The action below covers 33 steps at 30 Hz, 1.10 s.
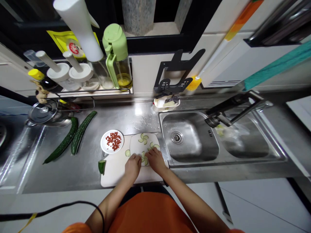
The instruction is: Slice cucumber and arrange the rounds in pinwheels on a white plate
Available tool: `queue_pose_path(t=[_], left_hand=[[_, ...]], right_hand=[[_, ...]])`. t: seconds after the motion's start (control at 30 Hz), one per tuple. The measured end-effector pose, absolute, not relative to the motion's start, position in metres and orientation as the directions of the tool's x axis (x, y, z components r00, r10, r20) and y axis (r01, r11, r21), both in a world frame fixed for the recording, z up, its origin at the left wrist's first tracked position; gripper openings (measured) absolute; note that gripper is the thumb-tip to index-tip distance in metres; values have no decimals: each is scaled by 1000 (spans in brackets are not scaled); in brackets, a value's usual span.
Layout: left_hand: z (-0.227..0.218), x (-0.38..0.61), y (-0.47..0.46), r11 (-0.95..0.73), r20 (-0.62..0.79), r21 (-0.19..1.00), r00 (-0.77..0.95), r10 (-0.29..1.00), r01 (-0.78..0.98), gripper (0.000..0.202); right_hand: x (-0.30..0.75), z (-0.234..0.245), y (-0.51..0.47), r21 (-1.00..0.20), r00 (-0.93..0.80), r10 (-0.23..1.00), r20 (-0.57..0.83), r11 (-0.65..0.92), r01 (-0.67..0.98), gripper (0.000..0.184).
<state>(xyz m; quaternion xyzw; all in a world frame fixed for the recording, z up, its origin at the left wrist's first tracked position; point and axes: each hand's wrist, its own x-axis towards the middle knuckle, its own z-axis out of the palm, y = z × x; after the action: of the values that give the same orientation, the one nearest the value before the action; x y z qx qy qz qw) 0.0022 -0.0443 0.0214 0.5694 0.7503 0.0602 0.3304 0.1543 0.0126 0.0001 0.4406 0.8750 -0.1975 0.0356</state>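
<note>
Left hand (133,167): fingers bunched at near-left corner of white plate (135,147). Right hand (156,159): fingers bent beside cucumber slices (146,161), near edge. Either pinching: cannot tell.

One head-worn view; forward and down; counter (65,176) near below

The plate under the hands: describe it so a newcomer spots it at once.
On the counter left of the sink lies a pale cutting board. Toward its sink end sits a white, rounded-square plate, with the left hand and right hand at its near side. Unlike the round white plate holding red pieces, it carries green-edged slices, some fanned into pinwheels.
</note>
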Motion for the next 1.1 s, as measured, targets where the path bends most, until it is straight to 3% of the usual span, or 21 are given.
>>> queue_pose_path(t=[0.1,0.2,0.33,0.5,0.63,0.8,1.1], left_hand=[[20,2,-45,328,-393,499,-128,910,802,22],[19,-3,-47,326,-327,604,-146,934,728,20],[16,-25,-50,345,-196,742,-306,932,575,19],[6,-57,-56,486,-204,615,-471,858,620,26],[-3,-62,-57,559,-270,523,-496,825,644,35],[-10,-57,-54,567,-283,512,-497,820,645,34],[-12,-57,-52,541,-243,574,-502,830,615,13]], right_hand=[[154,2,13,-313,-610,756,-237,535,785,21],[155,4,13,-325,-613,754,-233,534,781,22],[158,7,11,-350,-607,760,-231,517,781,22],[161,9,4,-397,-572,795,-202,467,790,22],[163,12,-3,-408,-551,812,-193,444,798,22],[168,12,-11,-404,-541,822,-178,441,802,19],[172,12,-19,-424,-528,838,-140,431,797,14]])
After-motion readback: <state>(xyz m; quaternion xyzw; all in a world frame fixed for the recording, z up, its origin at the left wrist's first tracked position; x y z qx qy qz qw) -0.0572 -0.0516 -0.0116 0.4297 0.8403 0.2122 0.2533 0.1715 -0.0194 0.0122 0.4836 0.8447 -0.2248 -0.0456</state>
